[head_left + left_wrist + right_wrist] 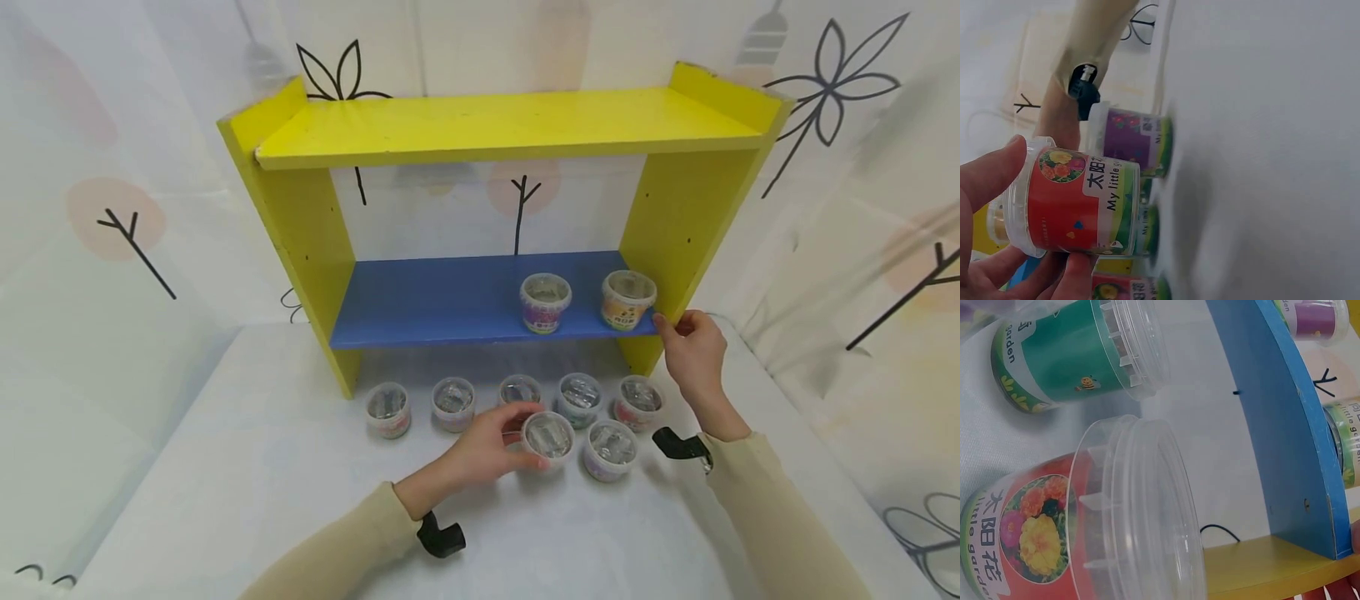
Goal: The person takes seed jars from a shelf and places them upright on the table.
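My left hand (486, 448) grips a small clear-lidded plastic tub (548, 437) just above the white table, thumb on one side and fingers on the other. In the left wrist view this tub's red label (1063, 206) shows flowers and "My little garden". My right hand (696, 360) holds the right side panel of the yellow and blue shelf unit (693, 217), thumb at the blue board's front corner. Beside the held tub stands a purple-labelled tub (1129, 142). Nearest my right wrist is a red-labelled tub (1041, 531), with a green-labelled tub (1066, 356) beyond it.
On the blue shelf board (427, 300) stand a purple-labelled tub (545, 304) and an orange-labelled tub (627, 300), both toward the right. Several more tubs, among them a leftmost tub (388, 411), line the white table (225, 500) before the unit. A patterned cloth (112, 350) hangs around.
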Available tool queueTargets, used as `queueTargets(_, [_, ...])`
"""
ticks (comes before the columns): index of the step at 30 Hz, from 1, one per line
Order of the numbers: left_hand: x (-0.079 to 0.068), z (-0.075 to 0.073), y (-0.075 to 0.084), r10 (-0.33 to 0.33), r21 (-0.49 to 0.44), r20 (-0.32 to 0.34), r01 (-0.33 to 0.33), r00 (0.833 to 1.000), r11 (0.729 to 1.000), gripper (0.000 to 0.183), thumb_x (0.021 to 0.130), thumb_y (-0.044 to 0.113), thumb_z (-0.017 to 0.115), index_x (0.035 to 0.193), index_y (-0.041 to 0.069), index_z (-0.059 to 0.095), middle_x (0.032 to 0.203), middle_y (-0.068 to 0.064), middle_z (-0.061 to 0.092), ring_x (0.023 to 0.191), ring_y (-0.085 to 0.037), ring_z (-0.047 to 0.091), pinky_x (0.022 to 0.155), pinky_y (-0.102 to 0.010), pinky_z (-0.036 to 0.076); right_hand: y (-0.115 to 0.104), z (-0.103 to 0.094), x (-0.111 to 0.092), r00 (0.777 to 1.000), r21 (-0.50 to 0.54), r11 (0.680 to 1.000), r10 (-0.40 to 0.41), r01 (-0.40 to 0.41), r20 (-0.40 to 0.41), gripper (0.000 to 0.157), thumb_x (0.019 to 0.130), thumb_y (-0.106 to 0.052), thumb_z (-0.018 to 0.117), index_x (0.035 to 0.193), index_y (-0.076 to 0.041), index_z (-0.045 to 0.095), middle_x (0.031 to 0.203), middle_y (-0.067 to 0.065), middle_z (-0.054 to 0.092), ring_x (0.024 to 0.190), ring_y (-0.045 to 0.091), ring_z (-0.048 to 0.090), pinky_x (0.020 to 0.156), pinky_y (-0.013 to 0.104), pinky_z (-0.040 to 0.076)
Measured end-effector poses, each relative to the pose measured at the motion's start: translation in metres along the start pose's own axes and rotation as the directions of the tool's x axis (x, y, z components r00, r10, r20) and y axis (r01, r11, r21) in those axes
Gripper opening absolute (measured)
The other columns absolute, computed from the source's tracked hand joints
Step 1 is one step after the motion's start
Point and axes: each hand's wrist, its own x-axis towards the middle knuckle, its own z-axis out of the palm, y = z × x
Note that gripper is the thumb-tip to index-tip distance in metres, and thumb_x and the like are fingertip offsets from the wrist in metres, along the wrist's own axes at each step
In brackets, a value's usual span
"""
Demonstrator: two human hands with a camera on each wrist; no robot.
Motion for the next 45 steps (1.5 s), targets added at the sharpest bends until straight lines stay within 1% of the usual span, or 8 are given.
queueTargets(9, [0.001,0.013,-0.007,-0.014,-0.055,0.043,0.016,0.999,0.998,0.065,0.077,0.003,0.085,0.136,0.01,0.057,0.128,0.002,0.06,0.121,-0.02,0.057,0.095,-0.024,0.05,-0.001,0.0,-0.001,1.0,0.005,1.0,0.011,-0.011,0.002,0.053,0.1,-0.041,0.057,0.123,0.007,0.059,0.116,0.019,0.058,0.099,0.025,0.054,0.066,0.015,0.044])
queueTargets(14, [0.003,0.018,-0.008,-0.033,-0.064,0.032,0.035,0.999,0.997,0.066,0.077,0.002,0.084,0.136,0.009,0.056,0.13,0.0,0.059,0.123,-0.023,0.056,0.089,-0.021,0.053,0.0,0.0,-0.001,1.0,0.009,1.0,0.011,-0.011,0.002,0.053,0.1,-0.041,0.057,0.123,0.007,0.058,0.116,0.019,0.058,0.099,0.026,0.054,0.067,0.015,0.044])
queueTargets(18, [0.003,0.021,-0.007,-0.051,-0.057,0.013,0.051,0.999,0.997,0.067,0.078,0.004,0.084,0.138,0.009,0.055,0.134,-0.002,0.057,0.126,-0.027,0.055,0.09,-0.021,0.052,-0.001,0.0,0.0,1.0,0.007,1.0,0.016,-0.016,0.005,0.053,0.1,-0.041,0.057,0.123,0.007,0.058,0.117,0.019,0.058,0.101,0.026,0.054,0.068,0.016,0.045])
queueTargets(26, [0.003,0.022,-0.007,-0.077,-0.048,0.004,0.077,0.997,0.996,0.068,0.08,0.004,0.083,0.14,0.011,0.053,0.134,-0.002,0.056,0.126,-0.025,0.055,0.089,-0.022,0.053,-0.001,0.0,0.0,1.0,0.01,1.0,0.014,-0.014,0.004,0.053,0.1,-0.042,0.057,0.122,0.006,0.059,0.116,0.019,0.058,0.099,0.025,0.054,0.067,0.015,0.045])
queueTargets(31, [0.003,0.02,-0.01,-0.061,-0.029,0.009,0.061,0.998,0.998,0.071,0.08,0.009,0.084,0.143,0.009,0.051,0.139,-0.001,0.055,0.124,-0.02,0.056,0.089,-0.021,0.052,-0.001,0.0,-0.001,1.0,0.011,1.0,0.014,-0.014,0.009,0.053,0.1,-0.041,0.057,0.123,0.007,0.059,0.116,0.019,0.058,0.098,0.024,0.054,0.066,0.015,0.045])
queueTargets(37, [0.002,0.015,-0.011,-0.021,-0.021,0.009,0.021,1.0,1.0,0.068,0.082,0.015,0.083,0.143,0.008,0.052,0.139,0.0,0.056,0.126,-0.019,0.054,0.096,-0.023,0.05,-0.002,0.0,-0.001,1.0,0.013,1.0,0.007,-0.007,0.003,0.052,0.1,-0.04,0.057,0.122,0.007,0.059,0.116,0.019,0.059,0.098,0.024,0.054,0.066,0.015,0.045])
queueTargets(41, [0.001,0.012,-0.009,-0.005,-0.03,-0.014,0.004,1.0,1.0,0.063,0.084,0.014,0.081,0.14,0.005,0.053,0.135,-0.001,0.059,0.126,-0.02,0.054,0.1,-0.03,0.049,-0.001,0.0,-0.001,1.0,0.013,1.0,0.009,-0.009,0.0,0.053,0.1,-0.041,0.057,0.123,0.007,0.059,0.116,0.019,0.059,0.098,0.025,0.055,0.067,0.016,0.045])
queueTargets(45, [0.0,0.008,-0.003,0.013,-0.035,-0.042,-0.014,0.999,0.999,0.054,0.087,0.012,0.077,0.137,0.007,0.057,0.133,-0.003,0.06,0.126,-0.025,0.055,0.101,-0.036,0.049,0.0,0.001,-0.001,1.0,0.006,1.0,0.001,-0.001,-0.011,0.053,0.1,-0.041,0.058,0.122,0.007,0.06,0.114,0.019,0.06,0.097,0.024,0.055,0.066,0.016,0.044])
